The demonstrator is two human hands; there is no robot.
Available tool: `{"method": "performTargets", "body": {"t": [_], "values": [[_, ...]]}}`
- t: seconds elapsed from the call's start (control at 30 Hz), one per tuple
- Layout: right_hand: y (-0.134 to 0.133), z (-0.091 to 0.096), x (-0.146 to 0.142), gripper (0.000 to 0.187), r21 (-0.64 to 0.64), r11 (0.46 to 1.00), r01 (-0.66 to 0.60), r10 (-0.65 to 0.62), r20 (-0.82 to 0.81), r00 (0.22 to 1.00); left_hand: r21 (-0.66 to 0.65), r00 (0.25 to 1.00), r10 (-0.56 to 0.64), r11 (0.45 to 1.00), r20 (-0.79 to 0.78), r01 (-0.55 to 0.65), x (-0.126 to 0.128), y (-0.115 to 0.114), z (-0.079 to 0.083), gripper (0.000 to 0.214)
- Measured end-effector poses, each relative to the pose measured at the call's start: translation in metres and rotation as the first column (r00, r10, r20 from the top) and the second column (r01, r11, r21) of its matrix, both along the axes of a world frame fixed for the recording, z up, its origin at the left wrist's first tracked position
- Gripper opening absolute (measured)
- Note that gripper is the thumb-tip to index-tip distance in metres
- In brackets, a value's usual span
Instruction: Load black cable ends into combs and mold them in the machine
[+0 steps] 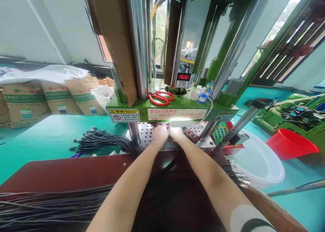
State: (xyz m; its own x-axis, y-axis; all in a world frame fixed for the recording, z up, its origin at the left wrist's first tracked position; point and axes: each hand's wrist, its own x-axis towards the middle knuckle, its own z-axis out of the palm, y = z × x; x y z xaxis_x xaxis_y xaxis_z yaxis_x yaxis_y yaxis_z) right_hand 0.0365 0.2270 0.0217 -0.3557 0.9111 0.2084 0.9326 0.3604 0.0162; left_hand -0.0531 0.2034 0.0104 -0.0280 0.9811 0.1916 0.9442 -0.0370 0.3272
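Note:
My left hand (160,133) and my right hand (176,134) are side by side under the green upper plate (142,114) of an upright press. Both have their fingers curled in, and the fingertips are hidden by the hands and the plate's lower edge. What they grip is too small and too covered to make out. A black cable (174,161) trails toward me from below the hands. Close over my right hand, a white lamp (181,123) shines on the work spot. Around the hands lies the metal lower bed (146,133) with rows of holes.
Red-handled scissors (160,98) rest on the upper plate, beside small white and blue rolls (202,98). Bundled black cables (106,140) lie left of the press, more (50,205) on the brown table (76,172). At right stand a white tub (273,167) and a red bucket (291,144).

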Motion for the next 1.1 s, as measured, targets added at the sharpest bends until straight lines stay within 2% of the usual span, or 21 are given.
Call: {"method": "performTargets", "body": {"t": [0.13,0.3,0.37,0.43,0.53,0.63,0.8,0.97,1.1], "values": [[-0.006,0.004,0.009,0.03,0.027,1.0,-0.01,0.011,-0.016,1.0,0.029,0.999,-0.021,0.999,-0.046,0.023,0.001,-0.005,0.007,0.031],[-0.016,0.005,0.056,0.031,0.043,0.994,-0.105,0.106,-0.017,0.994,0.096,0.989,-0.1,0.989,-0.106,0.11,-0.006,-0.012,0.013,0.036],[-0.017,0.005,0.077,0.033,0.032,0.985,-0.168,0.168,-0.012,0.986,0.114,0.967,-0.212,0.967,-0.143,0.229,-0.009,-0.013,0.015,0.036],[-0.017,0.004,0.091,0.034,0.013,0.972,-0.236,0.236,-0.007,0.972,0.128,0.912,-0.359,0.913,-0.199,0.388,-0.011,-0.012,0.017,0.038],[-0.014,0.002,0.097,0.037,-0.004,0.952,-0.305,0.305,-0.005,0.952,0.1,0.833,-0.499,0.84,-0.239,0.533,-0.008,-0.008,0.016,0.044],[-0.009,0.001,0.092,0.038,-0.011,0.948,-0.318,0.318,-0.005,0.948,0.051,0.838,-0.506,0.849,-0.203,0.525,-0.004,-0.002,0.012,0.05],[-0.002,-0.003,0.087,0.04,-0.018,0.957,-0.291,0.29,-0.021,0.957,0.062,0.877,-0.461,0.879,-0.138,0.472,0.001,0.006,0.006,0.048],[0.005,-0.006,0.085,0.038,-0.021,0.961,-0.274,0.273,-0.041,0.961,0.037,0.899,-0.424,0.902,-0.113,0.43,0.006,0.011,0.008,0.046],[0.007,0.002,0.081,0.035,-0.027,0.962,-0.27,0.269,-0.053,0.962,0.009,0.9,-0.412,0.908,-0.145,0.418,0.003,0.011,0.011,0.048]]}}
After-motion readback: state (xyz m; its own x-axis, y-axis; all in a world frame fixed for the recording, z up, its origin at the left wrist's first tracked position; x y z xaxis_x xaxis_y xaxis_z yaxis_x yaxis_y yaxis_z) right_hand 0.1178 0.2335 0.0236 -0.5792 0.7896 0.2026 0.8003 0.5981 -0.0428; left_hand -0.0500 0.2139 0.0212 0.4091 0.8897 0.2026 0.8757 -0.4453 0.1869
